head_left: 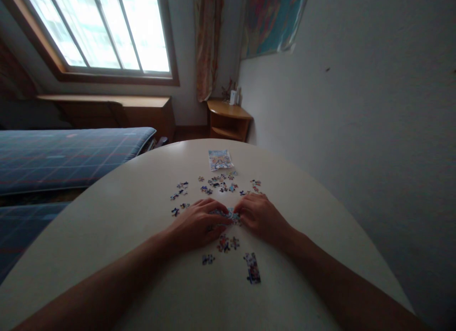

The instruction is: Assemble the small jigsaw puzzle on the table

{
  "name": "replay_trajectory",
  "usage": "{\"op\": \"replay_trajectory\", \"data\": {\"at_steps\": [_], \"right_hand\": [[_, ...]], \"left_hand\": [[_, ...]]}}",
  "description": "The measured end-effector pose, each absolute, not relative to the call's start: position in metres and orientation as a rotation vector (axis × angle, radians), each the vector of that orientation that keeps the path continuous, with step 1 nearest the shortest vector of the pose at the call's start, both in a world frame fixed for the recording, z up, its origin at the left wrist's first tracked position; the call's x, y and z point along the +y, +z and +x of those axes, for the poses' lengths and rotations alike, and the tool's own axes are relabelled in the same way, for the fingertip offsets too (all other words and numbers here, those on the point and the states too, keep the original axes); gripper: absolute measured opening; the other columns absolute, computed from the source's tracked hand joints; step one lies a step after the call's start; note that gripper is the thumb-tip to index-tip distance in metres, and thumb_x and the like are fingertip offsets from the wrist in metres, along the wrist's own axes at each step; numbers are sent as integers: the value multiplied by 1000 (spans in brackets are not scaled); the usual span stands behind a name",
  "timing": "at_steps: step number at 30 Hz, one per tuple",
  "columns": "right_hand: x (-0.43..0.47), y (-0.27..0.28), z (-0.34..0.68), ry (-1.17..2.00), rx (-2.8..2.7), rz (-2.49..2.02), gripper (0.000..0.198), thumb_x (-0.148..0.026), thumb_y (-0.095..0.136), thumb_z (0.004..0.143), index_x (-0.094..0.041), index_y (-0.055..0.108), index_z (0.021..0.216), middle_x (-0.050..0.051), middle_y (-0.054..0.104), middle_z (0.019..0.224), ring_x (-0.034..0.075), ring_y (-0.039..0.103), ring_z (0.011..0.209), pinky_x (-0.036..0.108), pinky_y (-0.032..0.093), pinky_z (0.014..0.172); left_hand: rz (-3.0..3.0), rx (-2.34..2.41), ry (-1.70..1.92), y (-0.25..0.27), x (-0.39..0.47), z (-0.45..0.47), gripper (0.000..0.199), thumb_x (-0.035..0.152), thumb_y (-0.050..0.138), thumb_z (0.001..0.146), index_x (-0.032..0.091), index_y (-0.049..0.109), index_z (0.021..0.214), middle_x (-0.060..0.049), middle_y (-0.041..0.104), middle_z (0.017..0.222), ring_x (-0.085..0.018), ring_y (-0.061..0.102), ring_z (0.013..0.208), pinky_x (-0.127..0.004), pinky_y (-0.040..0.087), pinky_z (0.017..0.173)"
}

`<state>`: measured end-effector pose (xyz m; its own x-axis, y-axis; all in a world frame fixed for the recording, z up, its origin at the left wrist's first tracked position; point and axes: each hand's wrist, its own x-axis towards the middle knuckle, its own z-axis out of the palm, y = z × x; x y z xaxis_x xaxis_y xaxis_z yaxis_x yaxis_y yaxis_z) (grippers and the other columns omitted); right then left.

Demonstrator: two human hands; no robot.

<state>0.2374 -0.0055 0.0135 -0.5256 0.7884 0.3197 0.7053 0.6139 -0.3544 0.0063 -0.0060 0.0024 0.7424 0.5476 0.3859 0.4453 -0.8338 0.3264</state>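
Observation:
On a round table, my left hand (204,220) and my right hand (259,215) meet over a small group of light blue jigsaw pieces (233,215). The fingers of both hands are bent and closed on these pieces from either side. Part of the group is hidden under my left hand. Just below the hands lie several reddish loose jigsaw pieces (223,244). A joined strip of jigsaw pieces (252,268) lies nearer to me on the right, with a small joined pair (208,259) to its left.
Many loose pieces (217,183) are scattered beyond my hands, with a printed picture packet (220,160) behind them. The white table (142,193) has a rounded far edge. A plaid mattress (64,155) stands to the left, a wall (356,131) to the right.

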Motion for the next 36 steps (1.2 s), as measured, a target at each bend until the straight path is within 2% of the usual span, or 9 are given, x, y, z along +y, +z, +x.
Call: {"op": "replay_trajectory", "data": {"at_steps": [22, 36], "right_hand": [[-5, 11, 237, 291, -2376, -1185, 21, -4, 62, 76, -21, 69, 85, 3, 70, 89, 20, 63, 90, 37, 41, 88], [-9, 17, 234, 302, -2408, -1202, 13, -20, 68, 82, -21, 70, 95, 6, 69, 97, 22, 62, 96, 38, 43, 89]], "left_hand": [[2717, 797, 697, 1, -6, 7, 21, 23, 60, 92, 30, 72, 107, -3, 68, 114, -20, 62, 102, -40, 49, 93], [2720, 796, 700, 1, -7, 8, 19, 24, 55, 95, 27, 73, 102, -4, 68, 113, -20, 61, 101, -39, 49, 91]]}}
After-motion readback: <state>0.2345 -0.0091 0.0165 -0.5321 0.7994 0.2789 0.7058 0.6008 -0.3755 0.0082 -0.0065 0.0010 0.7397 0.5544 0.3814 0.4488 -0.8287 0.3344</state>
